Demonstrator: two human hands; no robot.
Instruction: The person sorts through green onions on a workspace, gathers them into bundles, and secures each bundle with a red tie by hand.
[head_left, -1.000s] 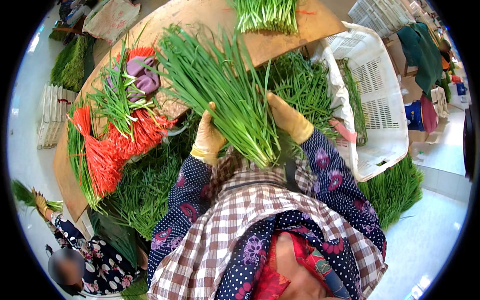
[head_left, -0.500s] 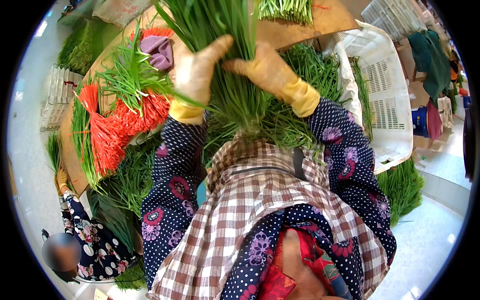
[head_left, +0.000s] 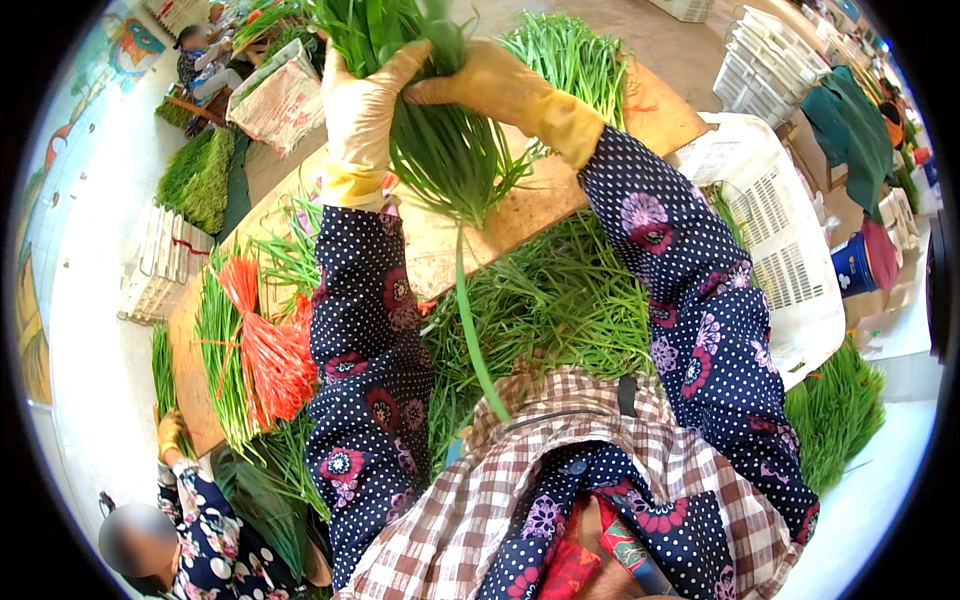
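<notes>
A thick bunch of garlic chives is gripped high up between both hands, above the wooden tabletop. My left hand, in a yellowish glove, wraps its left side. My right hand, gloved alike, closes round its right side, with its fingers partly hidden behind the leaves. From the bunch's lower tip a single long blade hangs to my checked apron. Loose chives lie heaped between table and apron. Beyond my right hand rests another chive bundle. Red plastic ties lie left of my left forearm.
A white plastic crate stands at the right, with more chives below it. Stacked crates are at the left. At lower left a co-worker's gloved hand holds chives by the table edge.
Both hands have moved the bunch up and away from my apron, and its tips now hang over the tabletop. One blade trails below it. The view has shifted, showing more floor and people.
</notes>
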